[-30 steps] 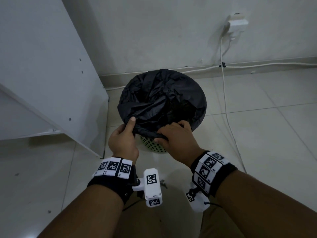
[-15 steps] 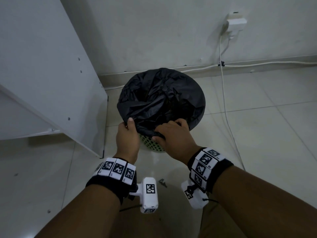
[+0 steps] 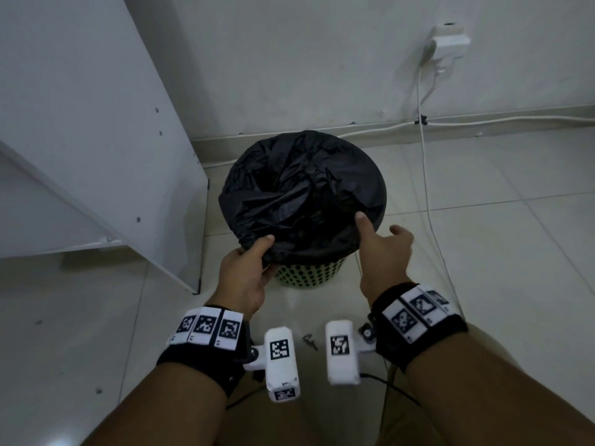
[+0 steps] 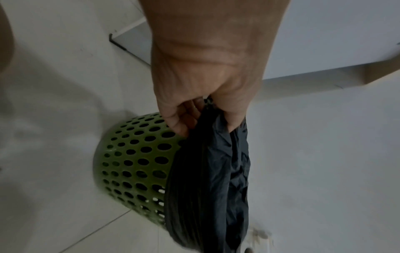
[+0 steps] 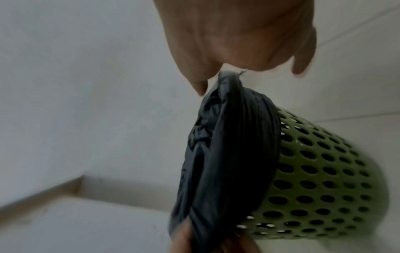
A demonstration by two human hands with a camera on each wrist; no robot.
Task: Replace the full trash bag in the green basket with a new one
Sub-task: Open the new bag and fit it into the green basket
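Observation:
A green perforated basket (image 3: 309, 275) stands on the tiled floor near the wall, lined with a crumpled black trash bag (image 3: 302, 194) whose edge is folded over the rim. My left hand (image 3: 260, 252) grips the bag's near-left edge; in the left wrist view its fingers (image 4: 184, 123) curl round the bunched plastic (image 4: 212, 179) beside the basket (image 4: 138, 164). My right hand (image 3: 376, 230) is at the near-right rim, thumb lying over the bag, one finger sticking out. In the right wrist view this hand (image 5: 218, 77) pinches a raised peak of the bag (image 5: 229, 137) above the basket (image 5: 324, 179).
A white cabinet panel (image 3: 96, 140) stands close on the basket's left. A wall socket (image 3: 450, 43) feeds a white cable (image 3: 425, 188) that runs down across the floor to the basket's right. A small dark object (image 3: 309, 341) lies on the tiles near my knees.
My right hand has slid from the near middle of the rim to its near-right side. The left hand keeps its hold on the near-left edge.

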